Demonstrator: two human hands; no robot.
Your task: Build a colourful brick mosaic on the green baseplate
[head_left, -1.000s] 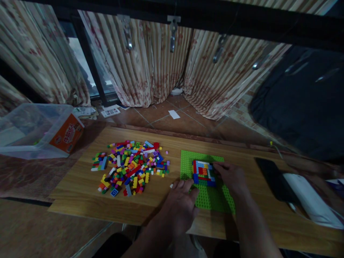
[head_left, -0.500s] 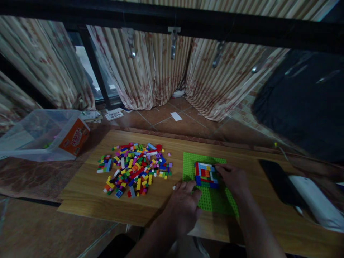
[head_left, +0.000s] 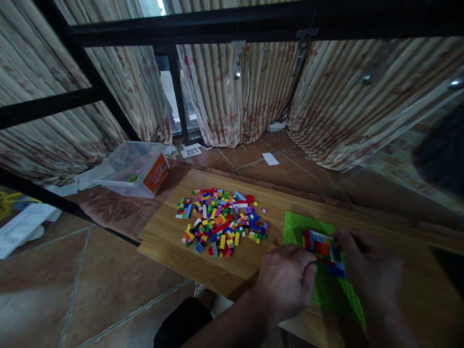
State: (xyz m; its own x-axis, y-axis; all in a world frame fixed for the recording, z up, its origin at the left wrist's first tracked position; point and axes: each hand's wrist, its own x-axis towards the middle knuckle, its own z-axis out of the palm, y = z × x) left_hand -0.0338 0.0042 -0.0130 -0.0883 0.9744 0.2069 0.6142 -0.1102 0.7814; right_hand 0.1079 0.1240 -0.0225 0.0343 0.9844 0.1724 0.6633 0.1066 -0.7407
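Observation:
A small build of toy bricks [head_left: 322, 249], with red, blue, white and orange pieces, is over the green studded baseplate [head_left: 294, 226]. My left hand [head_left: 286, 278] is closed at its lower left corner, thumb and fingers pressed together there. On the opposite side, my right hand [head_left: 369, 270] grips the build's right edge; it is blurred and some fingertips are hidden. Whether the build sits on the studs or is slightly raised, I cannot tell. To the left of my hands lies a loose pile of coloured bricks [head_left: 221, 220].
The wooden board [head_left: 163, 237] carries everything. A clear plastic box [head_left: 126, 166] with an orange label stands beyond its left end. A small flat group of bricks [head_left: 183, 209] lies beside the pile. At the right edge is a dark object [head_left: 451, 270]. Curtains [head_left: 213, 96] hang behind.
The view has swung left, so the board and bricks appear further right. My left hand has come up against the build's lower left corner; my right hand stays at its right side.

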